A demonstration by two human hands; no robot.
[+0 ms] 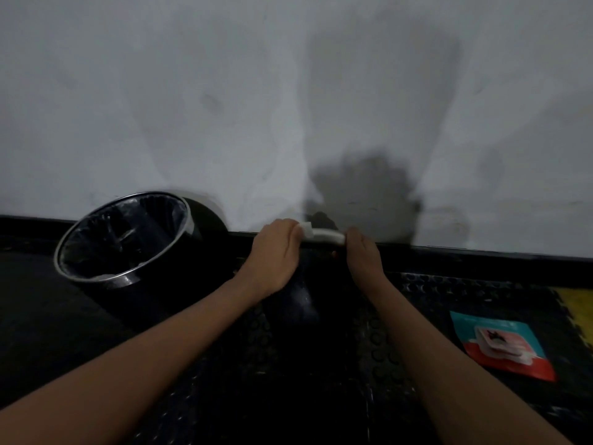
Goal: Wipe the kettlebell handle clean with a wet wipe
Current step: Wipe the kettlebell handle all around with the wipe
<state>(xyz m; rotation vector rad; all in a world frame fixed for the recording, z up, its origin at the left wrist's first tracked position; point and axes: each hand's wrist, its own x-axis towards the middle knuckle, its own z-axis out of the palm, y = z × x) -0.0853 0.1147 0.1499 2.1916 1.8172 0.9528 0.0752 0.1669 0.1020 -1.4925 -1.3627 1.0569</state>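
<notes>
A black kettlebell (301, 297) stands on the dark studded floor mat close to the wall; its body is hard to make out in the dim light. A white wet wipe (324, 234) lies stretched along the top of its handle. My left hand (276, 253) pinches the wipe's left end, and my right hand (362, 256) is closed on its right end. The handle itself is mostly hidden under the wipe and my fingers.
A round black waste bin (125, 239) with a clear liner stands to the left against the white wall (288, 107). A teal and red wet wipe packet (503, 345) lies on the mat at the right, beside a yellow mat tile (576, 305).
</notes>
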